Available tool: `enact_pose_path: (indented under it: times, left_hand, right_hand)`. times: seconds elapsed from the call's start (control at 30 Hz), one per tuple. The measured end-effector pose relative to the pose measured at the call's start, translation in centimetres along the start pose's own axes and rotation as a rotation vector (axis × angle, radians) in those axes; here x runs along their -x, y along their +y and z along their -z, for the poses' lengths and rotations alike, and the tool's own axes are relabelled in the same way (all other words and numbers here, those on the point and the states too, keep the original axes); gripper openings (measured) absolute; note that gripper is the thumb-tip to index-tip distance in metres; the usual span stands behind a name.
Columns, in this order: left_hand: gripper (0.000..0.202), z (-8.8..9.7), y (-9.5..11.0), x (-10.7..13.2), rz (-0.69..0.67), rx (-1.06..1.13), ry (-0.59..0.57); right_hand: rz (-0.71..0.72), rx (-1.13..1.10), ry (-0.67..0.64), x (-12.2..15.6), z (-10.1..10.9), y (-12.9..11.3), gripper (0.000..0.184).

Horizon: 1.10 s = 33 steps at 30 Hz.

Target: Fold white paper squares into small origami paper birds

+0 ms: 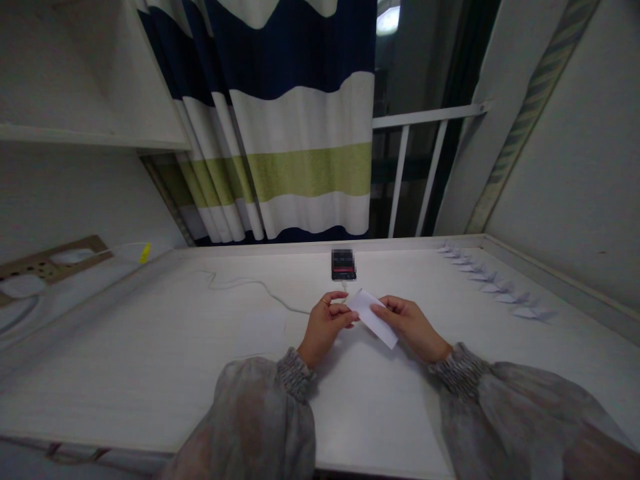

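Fingers [344, 320] of the left hand [324, 327] and right hand [414, 327] are pinching a white paper [377, 325] over the middle of the table [380, 427]. Pointy folded papers [493, 288] are sitting in a row near the right edge. A phone [343, 265] is lying near the far edge.

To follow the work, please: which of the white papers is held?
The paper between the left hand and right hand; the flat sheet and folded pieces lie on the table, untouched.
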State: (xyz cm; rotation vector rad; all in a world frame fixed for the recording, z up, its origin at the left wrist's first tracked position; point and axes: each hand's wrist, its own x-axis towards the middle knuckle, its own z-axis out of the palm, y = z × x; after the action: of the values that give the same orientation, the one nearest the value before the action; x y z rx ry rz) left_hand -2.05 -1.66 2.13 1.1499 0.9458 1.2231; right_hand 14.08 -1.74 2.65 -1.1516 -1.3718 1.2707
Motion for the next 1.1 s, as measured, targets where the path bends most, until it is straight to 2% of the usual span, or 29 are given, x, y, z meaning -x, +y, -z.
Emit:
enact_pose_path:
  times: [0.23, 0.67, 1.1]
  left_hand:
    - [0.049, 0.07, 0.0, -0.03, -0.029, 0.022, 0.018]
    - [0.041, -0.08, 0.22, 0.16, -0.059, 0.065, 0.026]
    - [0.025, -0.2, 0.09, 0.21, -0.029, 0.14, 0.058]
  right_hand:
    - [0.003, -0.063, -0.011, -0.01, -0.09, 0.4, 0.031]
    - [0.032, -0.09, -0.028, 0.06, 0.02, 0.43, 0.033]
    - [0.031, -0.136, -0.021, 0.34, -0.01, 0.36, 0.029]
